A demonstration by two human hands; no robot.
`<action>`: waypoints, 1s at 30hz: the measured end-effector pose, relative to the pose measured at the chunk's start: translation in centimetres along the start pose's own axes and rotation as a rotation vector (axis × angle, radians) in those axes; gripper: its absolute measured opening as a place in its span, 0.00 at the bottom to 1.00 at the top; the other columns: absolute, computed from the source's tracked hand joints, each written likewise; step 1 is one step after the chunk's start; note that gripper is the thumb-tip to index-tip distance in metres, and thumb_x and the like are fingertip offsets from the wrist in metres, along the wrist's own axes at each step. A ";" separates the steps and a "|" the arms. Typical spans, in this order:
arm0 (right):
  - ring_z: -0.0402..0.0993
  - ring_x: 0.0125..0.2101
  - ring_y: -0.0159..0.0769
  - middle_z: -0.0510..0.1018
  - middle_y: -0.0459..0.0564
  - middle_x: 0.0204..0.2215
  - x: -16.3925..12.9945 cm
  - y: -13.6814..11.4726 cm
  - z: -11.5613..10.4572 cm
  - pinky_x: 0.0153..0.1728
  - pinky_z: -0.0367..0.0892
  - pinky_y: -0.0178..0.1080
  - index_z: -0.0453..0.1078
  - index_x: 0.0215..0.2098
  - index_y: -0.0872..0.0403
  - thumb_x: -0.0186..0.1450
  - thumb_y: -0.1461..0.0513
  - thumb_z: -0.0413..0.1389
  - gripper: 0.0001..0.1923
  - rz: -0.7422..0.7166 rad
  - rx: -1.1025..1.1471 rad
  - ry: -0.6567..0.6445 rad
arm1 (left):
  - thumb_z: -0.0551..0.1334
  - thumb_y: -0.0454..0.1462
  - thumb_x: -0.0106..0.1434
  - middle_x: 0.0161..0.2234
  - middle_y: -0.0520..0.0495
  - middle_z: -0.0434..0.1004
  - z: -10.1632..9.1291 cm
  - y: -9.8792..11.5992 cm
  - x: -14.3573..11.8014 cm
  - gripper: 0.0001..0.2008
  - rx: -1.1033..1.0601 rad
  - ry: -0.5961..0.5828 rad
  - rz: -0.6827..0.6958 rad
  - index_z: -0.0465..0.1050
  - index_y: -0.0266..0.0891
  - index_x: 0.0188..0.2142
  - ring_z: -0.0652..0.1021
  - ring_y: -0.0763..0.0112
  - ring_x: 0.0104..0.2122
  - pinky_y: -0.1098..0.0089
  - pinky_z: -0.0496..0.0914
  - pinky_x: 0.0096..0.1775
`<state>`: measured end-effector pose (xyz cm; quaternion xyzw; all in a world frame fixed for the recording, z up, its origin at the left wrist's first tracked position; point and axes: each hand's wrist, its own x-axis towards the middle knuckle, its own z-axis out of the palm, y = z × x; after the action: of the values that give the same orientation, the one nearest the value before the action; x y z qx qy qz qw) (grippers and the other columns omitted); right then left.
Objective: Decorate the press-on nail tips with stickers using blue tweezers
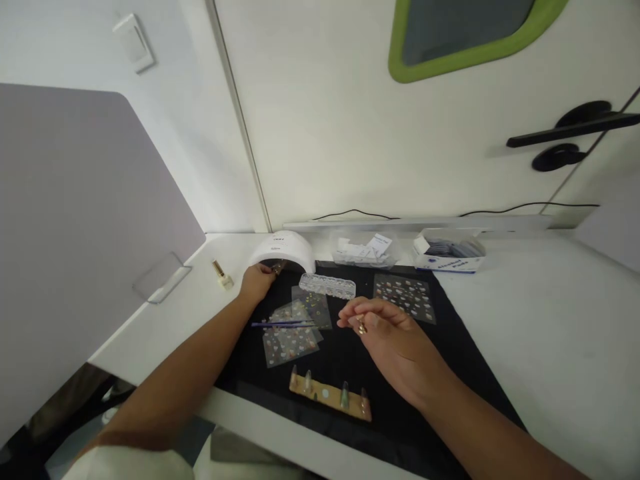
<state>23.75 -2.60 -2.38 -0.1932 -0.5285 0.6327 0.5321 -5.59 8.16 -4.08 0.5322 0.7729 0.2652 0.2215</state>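
Plain off-white sleeve (130,465) on the left arm (197,363), bare forearm below it; right forearm (465,413) and fingers (385,308) likewise bare.

Dim, soft light (with wide-angle stretching at edges).

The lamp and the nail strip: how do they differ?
The lamp is white and domed; the strip is tan and flat. The lamp stands far back; the strip lies near. The left hand is at the lamp's opening; no hand touches the strip. Both share the table.

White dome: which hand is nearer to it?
Left. The left hand is at the front of the white dome; the right hand is farther, over the black mat.
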 end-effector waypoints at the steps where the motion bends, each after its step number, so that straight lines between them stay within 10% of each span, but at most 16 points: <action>1: 0.78 0.44 0.38 0.79 0.52 0.48 0.0 0.0 0.0 0.46 0.77 0.46 0.74 0.48 0.54 0.72 0.57 0.58 0.10 0.000 0.002 0.004 | 0.63 0.42 0.71 0.53 0.41 0.76 0.1 0.0 -0.1 0.17 -0.025 -0.005 -0.002 0.71 0.37 0.56 0.79 0.60 0.47 0.55 0.78 0.47; 16: 0.77 0.37 0.35 0.81 0.45 0.34 0.4 -1.8 1.7 0.43 0.74 0.40 0.82 0.30 0.46 0.53 0.51 0.74 0.12 0.059 0.089 0.153 | 0.63 0.42 0.71 0.55 0.40 0.74 -3.7 1.7 -2.4 0.18 0.051 0.204 0.314 0.70 0.37 0.57 0.79 0.58 0.50 0.53 0.77 0.50; 24: 0.78 0.34 0.34 0.83 0.46 0.32 0.9 -1.7 0.7 0.39 0.73 0.38 0.83 0.28 0.45 0.51 0.51 0.75 0.12 0.044 0.044 0.207 | 0.64 0.42 0.71 0.59 0.39 0.72 -3.9 7.4 2.7 0.19 0.280 0.203 0.602 0.70 0.38 0.58 0.76 0.55 0.54 0.49 0.75 0.53; 30: 0.78 0.35 0.36 0.83 0.48 0.34 0.3 -1.6 0.4 0.39 0.73 0.40 0.83 0.31 0.47 0.56 0.52 0.72 0.10 0.018 0.051 0.173 | 0.63 0.43 0.71 0.59 0.39 0.72 -2.4 7.6 4.0 0.18 0.384 0.196 0.619 0.71 0.39 0.57 0.77 0.56 0.54 0.50 0.74 0.54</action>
<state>24.03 -2.71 -0.69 -0.2382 -0.4624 0.6316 0.5749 -3.10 13.75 2.45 0.7446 0.6285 0.2195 -0.0477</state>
